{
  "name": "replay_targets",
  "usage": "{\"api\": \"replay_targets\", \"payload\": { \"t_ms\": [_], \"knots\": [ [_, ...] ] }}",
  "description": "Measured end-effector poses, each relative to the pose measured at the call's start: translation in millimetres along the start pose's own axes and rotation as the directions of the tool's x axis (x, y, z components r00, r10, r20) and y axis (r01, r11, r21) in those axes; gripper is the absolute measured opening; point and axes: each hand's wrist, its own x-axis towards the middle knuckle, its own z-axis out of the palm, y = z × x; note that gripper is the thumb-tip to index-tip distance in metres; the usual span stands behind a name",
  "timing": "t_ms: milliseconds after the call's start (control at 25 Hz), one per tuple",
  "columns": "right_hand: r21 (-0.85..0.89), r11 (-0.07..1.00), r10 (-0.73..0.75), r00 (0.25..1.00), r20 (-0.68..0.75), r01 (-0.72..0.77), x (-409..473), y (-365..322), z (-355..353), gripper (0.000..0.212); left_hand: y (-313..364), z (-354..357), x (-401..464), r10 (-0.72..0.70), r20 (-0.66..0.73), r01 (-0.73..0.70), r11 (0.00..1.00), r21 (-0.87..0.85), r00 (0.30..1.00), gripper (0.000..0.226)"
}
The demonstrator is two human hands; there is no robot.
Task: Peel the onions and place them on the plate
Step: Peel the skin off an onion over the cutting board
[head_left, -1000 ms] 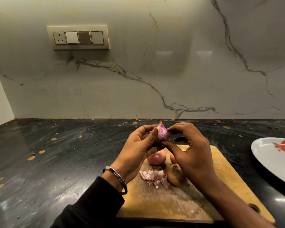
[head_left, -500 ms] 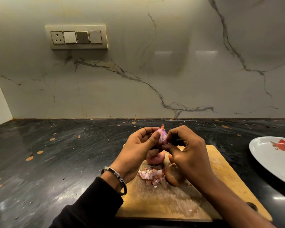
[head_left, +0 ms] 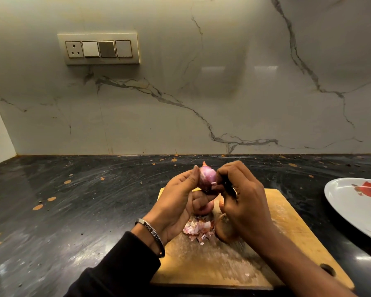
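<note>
A small purple onion [head_left: 207,176] is held up above the wooden cutting board [head_left: 287,230]. My left hand [head_left: 178,202] grips it from the left with thumb and fingers. My right hand [head_left: 242,198] pinches at its lower right side, fingers curled; something dark shows between them, too hidden to name. On the board lie a pinkish onion [head_left: 206,209] partly behind my left fingers, a brown unpeeled onion [head_left: 224,231] under my right hand, and a heap of peel scraps [head_left: 198,229]. The white plate [head_left: 351,213] sits at the right edge.
The board lies on a dark stone counter [head_left: 73,211] with orange flecks. A marble wall rises behind it, carrying a switch panel [head_left: 99,49]. The plate has a red print and extends past the frame's right side.
The onion sits slightly more exposed between my hands, and my right fingers have closed in on its lower right side. The items on the board have not moved.
</note>
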Motion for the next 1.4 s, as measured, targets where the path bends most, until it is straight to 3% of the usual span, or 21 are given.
{"api": "replay_targets", "payload": {
  "t_ms": [120, 320, 520, 800, 1000, 1160, 1400],
  "knots": [
    [0.019, 1.0, -0.006, 1.0, -0.016, 0.006, 0, 0, 2, 0.038, 3, -1, 0, -0.002, 0.012, 0.003, 0.999, -0.054, 1.0, 0.047],
    [0.112, 0.994, 0.012, 1.0, -0.016, -0.01, -2, -1, 0, 0.034, 1, -1, -1, 0.001, 0.035, -0.002, 1.0, 0.014, 0.999, 0.048],
    [0.211, 0.975, 0.05, 0.996, 0.068, -0.063, -2, -2, 2, 0.04, 7, -5, 2, 0.013, -0.055, -0.017, 0.997, -0.08, 0.998, 0.053],
    [0.175, 0.984, -0.017, 0.958, 0.285, -0.035, -6, 0, 2, 0.011, 11, -7, 3, 0.077, -0.121, -0.089, 0.991, -0.101, 0.99, 0.051],
    [0.15, 0.982, 0.109, 0.994, 0.025, -0.111, 0, 3, -1, 0.026, 10, -7, 4, 0.046, -0.086, -0.056, 0.992, -0.11, 0.995, 0.042],
    [0.196, 0.971, 0.138, 0.99, 0.025, -0.14, 0, 3, -3, 0.031, 7, -6, 2, 0.005, -0.016, -0.006, 0.999, -0.04, 1.0, 0.04],
    [0.199, 0.964, 0.173, 0.985, 0.027, -0.175, 0, 4, -4, 0.027, 5, -5, 2, 0.04, 0.006, -0.04, 0.998, 0.047, 0.999, 0.042]
  ]
}}
